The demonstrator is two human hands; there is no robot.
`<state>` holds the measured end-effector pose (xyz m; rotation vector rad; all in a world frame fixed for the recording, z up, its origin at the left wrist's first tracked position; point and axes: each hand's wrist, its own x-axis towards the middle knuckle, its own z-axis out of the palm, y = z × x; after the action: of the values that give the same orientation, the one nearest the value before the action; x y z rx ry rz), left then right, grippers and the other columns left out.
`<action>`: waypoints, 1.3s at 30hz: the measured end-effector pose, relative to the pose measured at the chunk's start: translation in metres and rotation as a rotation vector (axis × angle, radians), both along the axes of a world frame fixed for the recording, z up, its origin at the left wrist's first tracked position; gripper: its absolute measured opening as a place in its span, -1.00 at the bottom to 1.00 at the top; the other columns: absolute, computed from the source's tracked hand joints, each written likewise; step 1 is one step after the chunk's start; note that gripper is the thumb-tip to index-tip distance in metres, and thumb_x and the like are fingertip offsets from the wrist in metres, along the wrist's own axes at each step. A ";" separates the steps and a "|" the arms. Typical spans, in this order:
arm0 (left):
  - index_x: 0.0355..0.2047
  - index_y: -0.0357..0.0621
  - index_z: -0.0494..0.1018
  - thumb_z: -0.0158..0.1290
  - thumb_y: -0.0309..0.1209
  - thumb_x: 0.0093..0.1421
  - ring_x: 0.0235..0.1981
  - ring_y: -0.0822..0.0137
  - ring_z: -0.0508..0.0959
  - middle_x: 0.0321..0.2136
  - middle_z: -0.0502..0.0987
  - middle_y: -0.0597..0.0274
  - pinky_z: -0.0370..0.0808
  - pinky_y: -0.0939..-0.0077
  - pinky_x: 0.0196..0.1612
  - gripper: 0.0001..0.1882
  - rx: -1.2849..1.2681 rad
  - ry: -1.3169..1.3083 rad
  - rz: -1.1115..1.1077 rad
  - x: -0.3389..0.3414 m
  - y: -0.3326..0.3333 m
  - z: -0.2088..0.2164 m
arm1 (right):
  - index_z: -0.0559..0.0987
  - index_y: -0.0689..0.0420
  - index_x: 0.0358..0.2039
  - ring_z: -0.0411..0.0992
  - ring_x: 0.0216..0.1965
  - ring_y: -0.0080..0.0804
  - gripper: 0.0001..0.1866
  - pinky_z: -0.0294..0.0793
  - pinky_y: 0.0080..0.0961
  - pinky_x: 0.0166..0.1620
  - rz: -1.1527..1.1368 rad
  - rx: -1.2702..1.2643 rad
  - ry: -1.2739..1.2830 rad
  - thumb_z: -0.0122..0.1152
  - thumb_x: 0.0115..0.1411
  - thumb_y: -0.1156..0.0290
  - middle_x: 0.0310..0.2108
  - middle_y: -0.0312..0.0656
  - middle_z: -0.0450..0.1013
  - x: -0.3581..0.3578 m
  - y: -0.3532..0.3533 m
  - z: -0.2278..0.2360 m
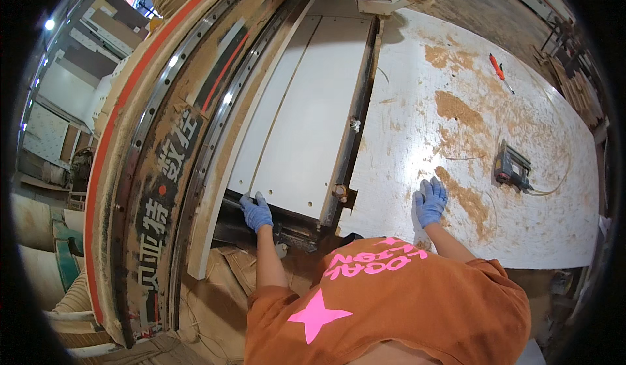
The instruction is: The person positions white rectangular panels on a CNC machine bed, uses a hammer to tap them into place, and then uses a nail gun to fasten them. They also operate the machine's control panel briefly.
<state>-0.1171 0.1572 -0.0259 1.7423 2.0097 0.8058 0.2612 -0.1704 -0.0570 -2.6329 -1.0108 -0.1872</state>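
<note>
Apparent panel steadying: left grip (257, 214), closure unclear, meets white panel (306, 137) ahead; right grip (431, 203) lies wide on desk (390, 176) beneath, the next move likely requiring even pressure.

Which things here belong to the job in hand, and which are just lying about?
Seem part of the job:
- white panel with small holes, left hand at its near edge
- white tabletop, right hand resting on it

Apparently just lying about, untouched:
- dark handheld tool with hose
- orange-red tool
- sawdust patches
</note>
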 end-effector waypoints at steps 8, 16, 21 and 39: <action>-0.02 -0.19 0.33 0.11 -0.14 0.22 -0.08 -0.04 0.50 -0.10 0.48 -0.13 0.45 0.17 -0.04 -0.54 0.013 -0.015 0.014 -0.003 0.004 -0.006 | 0.48 0.00 0.07 0.09 0.28 -0.08 -0.49 -0.14 -0.07 0.35 -0.007 0.034 -0.003 0.15 0.11 0.12 0.22 -0.07 0.25 -0.001 0.003 -0.001; -0.01 -0.24 0.32 0.09 -0.13 0.23 -0.09 -0.02 0.51 -0.10 0.48 -0.14 0.44 0.21 -0.02 -0.51 -0.048 -0.001 0.001 0.000 0.006 0.002 | 0.49 0.00 0.06 0.09 0.28 -0.08 -0.50 -0.14 -0.05 0.35 -0.022 0.034 0.025 0.15 0.10 0.12 0.20 -0.09 0.26 -0.001 0.002 0.003; 0.01 -0.23 0.30 0.08 -0.11 0.24 -0.09 -0.04 0.52 -0.10 0.49 -0.17 0.45 0.18 -0.03 -0.49 -0.070 0.036 -0.010 -0.002 0.006 0.003 | 0.49 -0.01 0.06 0.10 0.27 -0.07 -0.49 -0.16 -0.02 0.36 -0.024 0.058 0.040 0.16 0.10 0.10 0.20 -0.08 0.27 -0.001 0.002 0.000; -0.04 -0.13 0.29 0.03 -0.21 0.19 -0.23 -0.10 0.57 -0.24 0.54 -0.11 0.50 0.11 -0.16 -0.59 -0.048 0.035 -0.003 -0.009 0.014 -0.068 | 0.48 -0.07 0.07 0.12 0.27 -0.08 -0.52 -0.09 -0.05 0.32 -0.038 0.055 0.035 0.13 0.15 0.06 0.21 -0.11 0.27 0.004 0.020 -0.038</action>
<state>-0.1257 0.1712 -0.0944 1.7441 2.0316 0.7253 0.2648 -0.1504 -0.0954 -2.5981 -0.9318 -0.1745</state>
